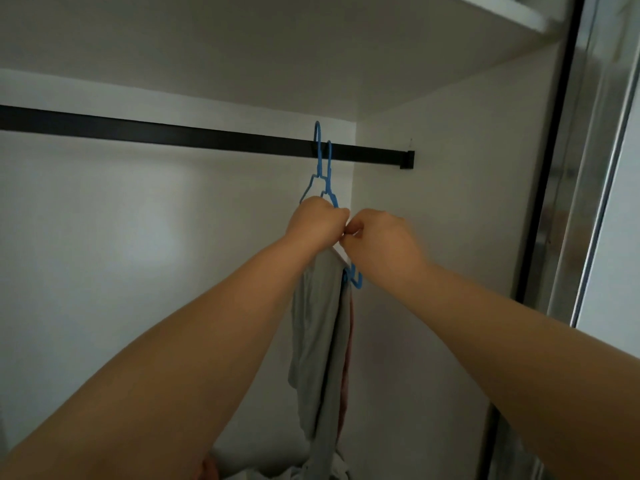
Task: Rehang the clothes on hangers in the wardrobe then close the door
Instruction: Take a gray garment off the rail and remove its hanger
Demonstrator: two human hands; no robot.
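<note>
Two blue hangers [322,161] hook over the black wardrobe rail [173,135] near its right end. A grey garment [317,323] hangs down from the nearer hanger, with a reddish garment [349,344] just behind it. My left hand [317,221] grips the top of the grey garment at the hanger's shoulder. My right hand [381,240] pinches the same cloth edge right beside it, fingers curled. The two hands touch each other. The hanger's lower blue end [356,280] shows under my right wrist.
The wardrobe's white side wall [450,237] stands just right of the hangers. A shelf [502,15] runs overhead. The sliding door's dark frame and mirror edge [568,168] are at far right. A heap of clothes [277,469] lies at the wardrobe bottom.
</note>
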